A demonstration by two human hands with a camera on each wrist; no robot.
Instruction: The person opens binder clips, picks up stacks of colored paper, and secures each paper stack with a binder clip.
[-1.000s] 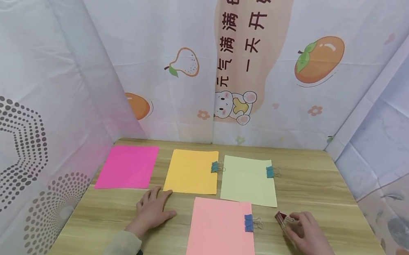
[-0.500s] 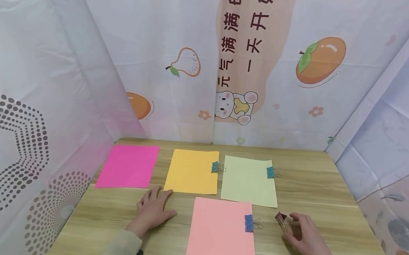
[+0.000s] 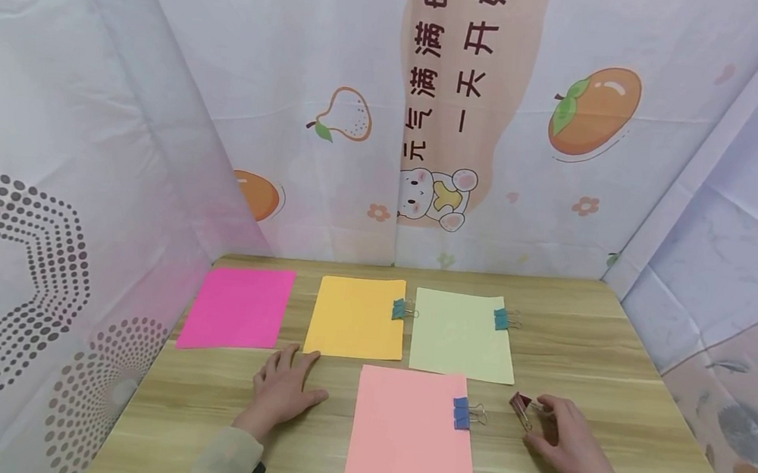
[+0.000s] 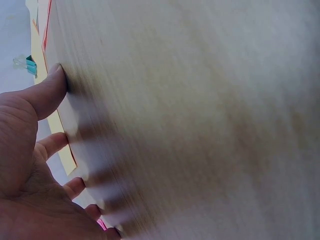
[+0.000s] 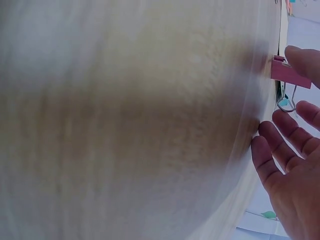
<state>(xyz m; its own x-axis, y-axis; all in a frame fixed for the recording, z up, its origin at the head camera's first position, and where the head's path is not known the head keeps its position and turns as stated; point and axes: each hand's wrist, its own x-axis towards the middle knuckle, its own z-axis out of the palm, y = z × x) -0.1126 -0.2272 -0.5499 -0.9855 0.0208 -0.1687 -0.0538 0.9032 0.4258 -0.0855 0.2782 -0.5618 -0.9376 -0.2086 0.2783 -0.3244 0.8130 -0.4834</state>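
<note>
My right hand (image 3: pixel 574 446) is low over the table at the right, thumb and index finger pinching the wire handles of a dark red binder clip (image 3: pixel 519 403). In the right wrist view the red clip (image 5: pixel 291 74) is beside the thumb, and other fingertips (image 5: pixel 261 145) are right at the tabletop. Fingers spread, my left hand (image 3: pixel 282 391) rests on the wood below the yellow paper (image 3: pixel 353 322). To its right lies a stack of light pink paper (image 3: pixel 410 441), with a blue binder clip (image 3: pixel 462 413) on its right edge.
A magenta sheet (image 3: pixel 238 310) lies at the back left. Pale green paper (image 3: pixel 458 335) sits at the back, right of the yellow paper; teal binder clips (image 3: pixel 501 319) grip the right edges of both. Printed curtains (image 3: pixel 315 185) enclose the wooden table (image 3: pixel 577 309) behind and at the sides.
The right thumb and fingers have shifted very slightly at the dark red clip's handles. My left hand, the papers and the other clips have stayed in place.
</note>
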